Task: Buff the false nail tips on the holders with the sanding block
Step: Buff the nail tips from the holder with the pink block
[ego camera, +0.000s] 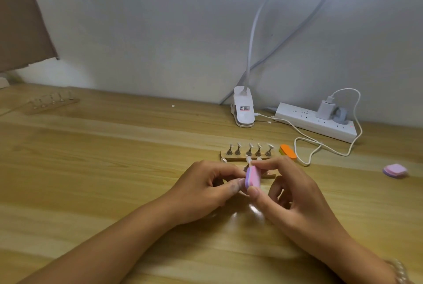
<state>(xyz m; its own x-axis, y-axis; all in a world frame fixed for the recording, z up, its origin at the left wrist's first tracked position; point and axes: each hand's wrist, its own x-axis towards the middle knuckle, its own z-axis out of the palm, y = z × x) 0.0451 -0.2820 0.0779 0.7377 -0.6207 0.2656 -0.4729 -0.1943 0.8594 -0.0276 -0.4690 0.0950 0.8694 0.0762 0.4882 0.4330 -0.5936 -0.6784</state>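
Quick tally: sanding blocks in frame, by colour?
Pink-purple block, in the right hand grip: 1
Orange block, lying on the table: 1
Pink block, far right on the table: 1
Total: 3

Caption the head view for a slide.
Right hand pinches the pink block beside a nail tip, left hand alongside; five more tips stand on a rack behind.

Pink-and-purple rectangular sanding block [252, 179]: pinched on edge between thumb and forefinger of your right hand [295, 194]. Your left hand [201, 189]: fingers curled, thumb tip touching the block. Behind: wooden strip of five metal nail-tip holders [249, 151], with an orange oblong buffer block [288, 150] just beside it.
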